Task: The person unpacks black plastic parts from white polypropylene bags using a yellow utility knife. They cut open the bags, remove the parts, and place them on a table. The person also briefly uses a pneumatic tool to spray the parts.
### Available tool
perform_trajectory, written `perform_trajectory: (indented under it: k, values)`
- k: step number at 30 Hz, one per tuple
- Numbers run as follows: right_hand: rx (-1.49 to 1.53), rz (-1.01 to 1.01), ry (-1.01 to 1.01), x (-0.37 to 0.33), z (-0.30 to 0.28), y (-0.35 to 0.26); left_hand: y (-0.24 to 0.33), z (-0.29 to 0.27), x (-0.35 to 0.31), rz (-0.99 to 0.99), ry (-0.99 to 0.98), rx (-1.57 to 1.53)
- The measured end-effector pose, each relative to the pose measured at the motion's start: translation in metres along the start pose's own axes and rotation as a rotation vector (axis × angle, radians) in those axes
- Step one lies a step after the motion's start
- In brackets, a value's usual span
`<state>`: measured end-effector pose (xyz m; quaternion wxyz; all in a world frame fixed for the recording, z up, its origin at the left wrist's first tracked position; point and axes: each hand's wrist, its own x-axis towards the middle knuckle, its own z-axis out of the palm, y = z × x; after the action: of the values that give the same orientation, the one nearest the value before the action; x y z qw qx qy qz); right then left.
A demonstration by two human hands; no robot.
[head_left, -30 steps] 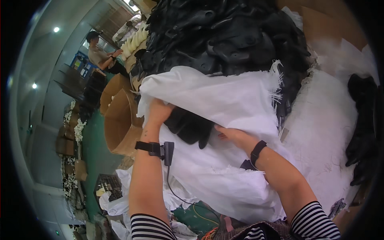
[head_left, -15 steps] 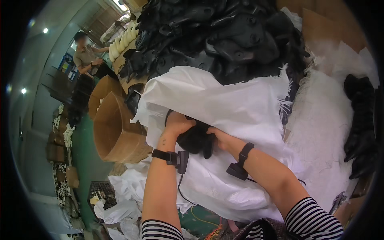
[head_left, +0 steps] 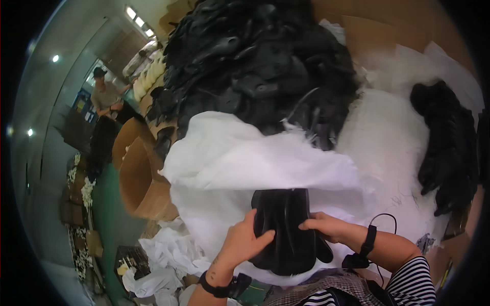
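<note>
A black moulded piece (head_left: 286, 229), smooth with lengthwise ridges and a small tab at its lower right, lies in front of my body on white woven sheeting (head_left: 255, 158). Its far end touches or goes under a raised fold of the sheeting. My left hand (head_left: 242, 242) grips the left edge, thumb over the top and the other fingers mostly hidden. On the opposite edge my right hand (head_left: 326, 227) also holds on, its thumb on the upper face and its remaining fingers out of sight. Each wrist wears a dark strap with a small device.
Behind the sheeting rises a large heap of similar black pieces (head_left: 255, 76). A row of black pieces (head_left: 444, 148) rests on white sacking (head_left: 383, 137) at right. Open cardboard boxes (head_left: 135, 183) stand at left; a person (head_left: 107, 94) is farther back. Crumpled white material (head_left: 173, 250) lies lower left.
The black piece and both hands have come nearer my body, and more of the piece shows from under the sheeting. My view has also shifted.
</note>
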<state>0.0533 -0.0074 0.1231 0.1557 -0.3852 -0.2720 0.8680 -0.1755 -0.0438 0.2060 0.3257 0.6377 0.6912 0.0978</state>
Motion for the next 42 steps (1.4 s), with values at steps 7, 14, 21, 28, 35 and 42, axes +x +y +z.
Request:
perform_trajectory:
  k: [7, 14, 21, 28, 35, 42]
  values:
    - [-0.011, -0.035, 0.187, -0.138, -0.075, 0.047, 0.097, 0.085, -0.026, 0.018, -0.26, -0.202]
    - [-0.309, -0.639, 0.776, -0.229, -0.14, 0.073, 0.199, 0.169, 0.043, 0.346, -0.524, -0.553]
    - [-0.642, -1.003, 1.406, -0.233, -0.192, -0.017, 0.317, 0.21, 0.191, 0.635, -0.753, -0.893]
    - [-0.934, -0.978, 1.655, -0.166, -0.295, -0.121, 0.406, 0.241, 0.359, 0.224, -0.293, -0.631]
    - [-1.048, -0.621, 1.587, -0.091, -0.414, -0.133, 0.404, 0.308, 0.381, 0.234, -0.599, -0.745]
    - [-1.114, -0.804, 1.463, -0.083, -0.43, -0.095, 0.356, 0.338, 0.374, 0.171, -0.547, -0.785]
